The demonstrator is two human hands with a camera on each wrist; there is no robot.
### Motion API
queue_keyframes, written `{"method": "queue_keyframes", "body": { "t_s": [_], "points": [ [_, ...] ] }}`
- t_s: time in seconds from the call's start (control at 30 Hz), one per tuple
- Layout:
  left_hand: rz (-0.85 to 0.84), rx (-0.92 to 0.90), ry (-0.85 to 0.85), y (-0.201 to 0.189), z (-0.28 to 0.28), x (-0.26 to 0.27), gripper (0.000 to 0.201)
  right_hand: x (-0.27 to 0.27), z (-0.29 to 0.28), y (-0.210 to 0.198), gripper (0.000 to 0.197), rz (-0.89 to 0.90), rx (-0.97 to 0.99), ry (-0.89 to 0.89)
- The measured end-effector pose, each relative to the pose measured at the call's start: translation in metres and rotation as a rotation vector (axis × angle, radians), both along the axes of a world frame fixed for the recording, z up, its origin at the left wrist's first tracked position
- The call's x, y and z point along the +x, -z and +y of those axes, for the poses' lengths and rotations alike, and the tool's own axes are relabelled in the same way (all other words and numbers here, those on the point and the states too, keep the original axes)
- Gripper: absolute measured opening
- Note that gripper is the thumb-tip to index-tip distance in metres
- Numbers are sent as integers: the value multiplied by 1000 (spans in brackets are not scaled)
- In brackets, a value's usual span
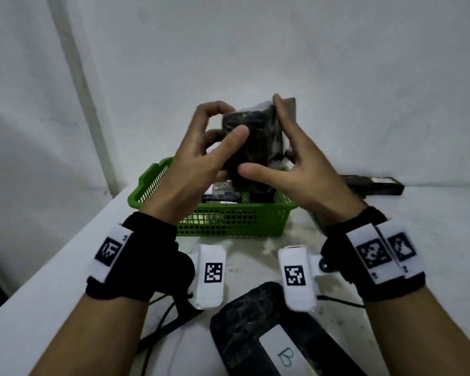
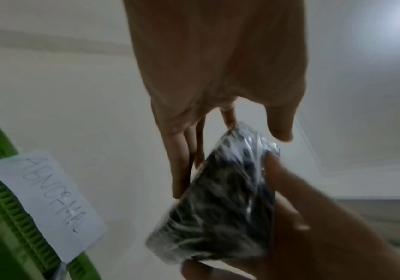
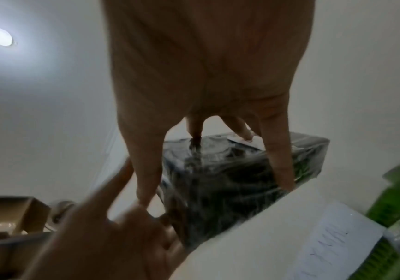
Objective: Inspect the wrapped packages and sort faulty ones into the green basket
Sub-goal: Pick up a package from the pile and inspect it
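A black package wrapped in clear film (image 1: 255, 143) is held upright in the air above the green basket (image 1: 228, 222). My left hand (image 1: 229, 123) grips its left side, thumb across the front face. My right hand (image 1: 278, 137) holds its right side, index finger up along the edge and thumb low on the front. In the left wrist view the package (image 2: 227, 200) shows crinkled film under my fingers (image 2: 179, 170). In the right wrist view my fingers (image 3: 280, 157) straddle the package (image 3: 227, 181). Wrapped packages (image 1: 220, 192) lie inside the basket.
Another black wrapped package (image 1: 266, 332) with a white label marked "B" lies on the table near me. A long dark package (image 1: 375, 184) lies at the back right. The basket carries a paper label reading "ABNORMAL" (image 2: 47, 204). A cardboard box (image 3: 7, 214) stands off to one side. Cables trail at the front left.
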State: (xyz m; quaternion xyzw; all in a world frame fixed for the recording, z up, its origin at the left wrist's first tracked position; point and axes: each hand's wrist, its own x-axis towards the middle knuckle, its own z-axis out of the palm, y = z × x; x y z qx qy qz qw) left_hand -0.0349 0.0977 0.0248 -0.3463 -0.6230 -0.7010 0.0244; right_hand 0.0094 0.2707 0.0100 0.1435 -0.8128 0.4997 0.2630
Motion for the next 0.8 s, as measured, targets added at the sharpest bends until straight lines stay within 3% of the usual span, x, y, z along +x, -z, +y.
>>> {"method": "queue_keyframes", "body": {
  "t_s": [0.07, 0.17, 0.27, 0.33, 0.43, 0.57, 0.6, 0.73, 0.8],
  "points": [
    [-21, -45, 51, -1, 3, 3, 18, -1, 1, 2, 99, 20, -127, 7],
    [-58, -70, 69, -2, 6, 4, 34, 0, 11, 6, 82, 68, -231, -26],
    [-155, -77, 34, -3, 5, 3, 50, 4, 11, 5, 79, 113, -233, -50],
    [-192, -193, 69, -3, 2, 2, 64, 3, 8, 5, 81, 130, -177, -45],
    [-221, -255, 121, -3, -5, 1, 62, 2, 7, 6, 86, 103, -74, -107],
    [-266, -211, 186, 3, -9, -7, 72, 2, 8, 0, 52, -59, -327, -284],
    [-265, -198, 201, 5, -7, -7, 73, 1, 8, -2, 55, -74, -373, -227],
    [-164, -210, 239, 10, 0, -5, 63, -6, 10, -4, 104, -228, -532, -24],
    [-103, -230, 254, 11, 0, -4, 66, -4, 18, -6, 104, -277, -551, -20]
  ]
}}
